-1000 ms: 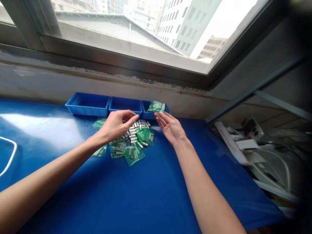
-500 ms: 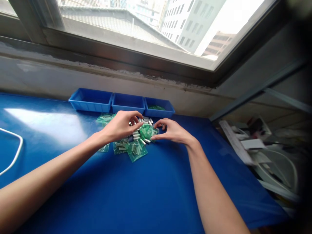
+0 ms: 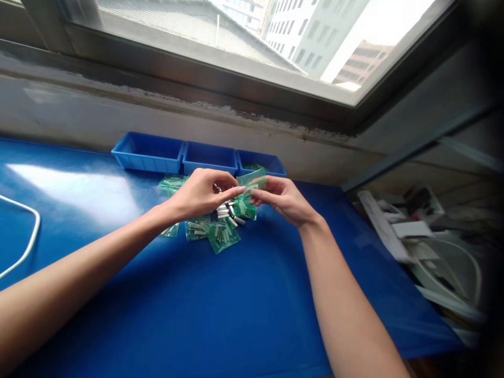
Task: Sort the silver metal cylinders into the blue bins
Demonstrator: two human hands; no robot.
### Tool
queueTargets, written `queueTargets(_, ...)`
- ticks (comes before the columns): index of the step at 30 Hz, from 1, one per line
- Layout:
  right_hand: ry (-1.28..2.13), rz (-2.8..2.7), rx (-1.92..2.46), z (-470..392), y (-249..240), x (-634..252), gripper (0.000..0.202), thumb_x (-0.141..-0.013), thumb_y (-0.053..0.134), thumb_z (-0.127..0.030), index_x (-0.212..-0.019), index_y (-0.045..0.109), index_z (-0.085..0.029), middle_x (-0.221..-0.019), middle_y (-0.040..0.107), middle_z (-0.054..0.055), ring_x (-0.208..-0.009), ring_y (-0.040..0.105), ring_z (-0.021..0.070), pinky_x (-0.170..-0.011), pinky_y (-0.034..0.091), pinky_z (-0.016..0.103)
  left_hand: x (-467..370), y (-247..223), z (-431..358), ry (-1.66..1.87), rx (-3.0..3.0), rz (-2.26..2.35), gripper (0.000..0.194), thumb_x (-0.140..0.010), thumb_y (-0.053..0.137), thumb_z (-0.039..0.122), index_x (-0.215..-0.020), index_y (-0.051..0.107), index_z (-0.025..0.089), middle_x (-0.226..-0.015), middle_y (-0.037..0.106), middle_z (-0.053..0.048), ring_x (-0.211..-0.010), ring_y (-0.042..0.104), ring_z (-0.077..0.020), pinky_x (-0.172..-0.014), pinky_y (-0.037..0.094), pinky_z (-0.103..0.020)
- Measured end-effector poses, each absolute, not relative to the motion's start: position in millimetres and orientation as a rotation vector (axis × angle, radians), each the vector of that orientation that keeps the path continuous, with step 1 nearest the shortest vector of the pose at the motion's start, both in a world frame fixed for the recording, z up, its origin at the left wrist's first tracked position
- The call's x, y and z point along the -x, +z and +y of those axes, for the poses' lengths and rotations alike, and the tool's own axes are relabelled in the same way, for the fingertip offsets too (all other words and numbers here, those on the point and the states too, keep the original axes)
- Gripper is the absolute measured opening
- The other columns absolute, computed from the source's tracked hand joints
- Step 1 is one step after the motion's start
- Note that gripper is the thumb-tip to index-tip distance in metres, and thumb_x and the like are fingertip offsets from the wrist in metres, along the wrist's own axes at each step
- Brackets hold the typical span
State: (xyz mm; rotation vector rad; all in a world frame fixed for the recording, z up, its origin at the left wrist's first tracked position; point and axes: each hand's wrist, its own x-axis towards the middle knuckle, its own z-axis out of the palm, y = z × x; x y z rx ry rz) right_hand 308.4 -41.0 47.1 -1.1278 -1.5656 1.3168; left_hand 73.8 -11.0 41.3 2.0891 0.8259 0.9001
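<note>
Both hands pinch a green, see-through plastic bag (image 3: 251,178) held up over the pile. My left hand (image 3: 207,194) has its thumb and fingers closed on the bag's left side. From the right, my right hand (image 3: 282,198) grips the other side between thumb and fingers. Below them lie small loose metal pieces (image 3: 223,212), partly hidden by my left hand. Another green bag (image 3: 244,208) rests just under my hands. Filled green bags with metal strips (image 3: 223,235) lie at the near side of the pile, and more bags (image 3: 171,182) lie to the left.
Three blue bins (image 3: 151,152) stand in a row along the wall; the right bin (image 3: 262,164) has green bags in it. A white cable (image 3: 33,231) curves over the blue tabletop (image 3: 220,315) at left. Clutter (image 3: 417,231) fills a shelf at the right, and a window is behind.
A green bag has come up from the pile into my hands. My right hand has closed from an open curve, and both hands have drawn together. The view has shifted slightly.
</note>
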Motion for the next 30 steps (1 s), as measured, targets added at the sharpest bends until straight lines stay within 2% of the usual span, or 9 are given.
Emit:
queueTargets(4,1.393,-1.475,1.108,-39.5,43.8,-304.0,0.036,-0.077,0.083,-0.041,-0.103,0.075,-0.018,-0.09,0.075,0.005,-0.076,0.07,0.0143,-0.071,0.056,0.025,-74.2,40.1,-11.0,0.9,-2.071,0.816,0.033,-0.089,0.064,0.045,-0.083,0.074,0.013,-0.075,0.072,-0.004,-0.068,0.062,-0.0138,-0.067,0.048,-0.025)
queueTargets(9,1.267,-1.316,1.134,-35.2,39.0,-305.6,0.032,-0.069,0.09,-0.038,-0.088,0.074,-0.018,-0.075,0.074,0.002,-0.063,0.069,0.0124,-0.058,0.055,0.02,-73.4,41.6,-8.2,0.919,-2.019,0.855,0.035,-0.088,0.065,0.046,-0.083,0.073,0.012,-0.077,0.073,-0.005,-0.068,0.062,-0.0149,-0.066,0.048,-0.026)
queueTargets(13,1.233,-1.208,1.164,-31.0,37.1,-306.5,0.035,-0.064,0.092,-0.038,-0.086,0.075,-0.018,-0.073,0.074,0.002,-0.063,0.07,0.0128,-0.057,0.057,0.02,-73.1,40.9,-7.7,0.952,-2.075,0.926,0.032,-0.091,0.061,0.042,-0.085,0.074,0.013,-0.081,0.074,-0.005,-0.072,0.064,-0.0155,-0.067,0.048,-0.026)
queueTargets(15,1.17,-1.105,1.195,-27.9,35.3,-306.4,0.034,-0.064,0.092,-0.037,-0.086,0.073,-0.019,-0.076,0.075,0.002,-0.07,0.073,0.0151,-0.061,0.059,0.022,-73.2,38.5,-7.9,0.968,-2.135,0.962,0.029,-0.092,0.06,0.039,-0.089,0.074,0.014,-0.086,0.074,-0.006,-0.075,0.065,-0.016,-0.068,0.047,-0.027)
queueTargets(18,1.018,-0.907,1.204,-22.0,30.7,-307.4,0.031,-0.067,0.088,-0.036,-0.086,0.068,-0.022,-0.088,0.077,0.003,-0.095,0.075,0.02,-0.076,0.063,0.025,-73.2,32.3,-7.9,0.947,-2.278,0.97,0.027,-0.093,0.059,0.038,-0.099,0.074,0.016,-0.092,0.073,-0.007,-0.082,0.066,-0.0179,-0.073,0.048,-0.028)
queueTargets(20,0.965,-0.865,1.184,-18.5,27.4,-309.0,0.03,-0.071,0.084,-0.035,-0.091,0.066,-0.023,-0.101,0.077,0.005,-0.112,0.071,0.0219,-0.087,0.063,0.028,-73.1,27.6,-8.0,0.895,-2.39,0.973,0.031,-0.094,0.059,0.04,-0.109,0.073,0.017,-0.1,0.072,-0.009,-0.09,0.066,-0.021,-0.082,0.049,-0.032)
queueTargets(23,0.946,-0.925,1.166,-16.1,24.2,-311.1,0.033,-0.074,0.08,-0.036,-0.1,0.064,-0.024,-0.115,0.074,0.006,-0.122,0.066,0.0235,-0.096,0.061,0.034,-73.1,22.0,-9.0,0.784,-2.515,0.99,0.038,-0.095,0.057,0.043,-0.123,0.069,0.02,-0.113,0.069,-0.012,-0.104,0.064,-0.0263,-0.091,0.049,-0.038)
queueTargets(26,0.932,-0.969,1.182,-17.4,24.1,-310.9,0.032,-0.075,0.078,-0.035,-0.102,0.065,-0.024,-0.113,0.075,0.006,-0.116,0.069,0.0236,-0.095,0.06,0.035,-73.8,19.0,-10.4,0.74,-2.542,0.97,0.035,-0.097,0.055,0.035,-0.126,0.069,0.022,-0.113,0.069,-0.01,-0.105,0.063,-0.0262,-0.09,0.049,-0.037)
queueTargets(30,0.896,-1.16,1.344,-22.3,25.6,-309.4,0.027,-0.077,0.077,-0.039,-0.094,0.07,-0.02,-0.092,0.077,0.007,-0.084,0.075,0.0207,-0.079,0.06,0.033,-75.2,16.7,-10.5,0.767,-2.519,0.922,0.027,-0.096,0.055,0.026,-0.114,0.074,0.02,-0.107,0.073,-0.009,-0.1,0.063,-0.0242,-0.088,0.047,-0.035)
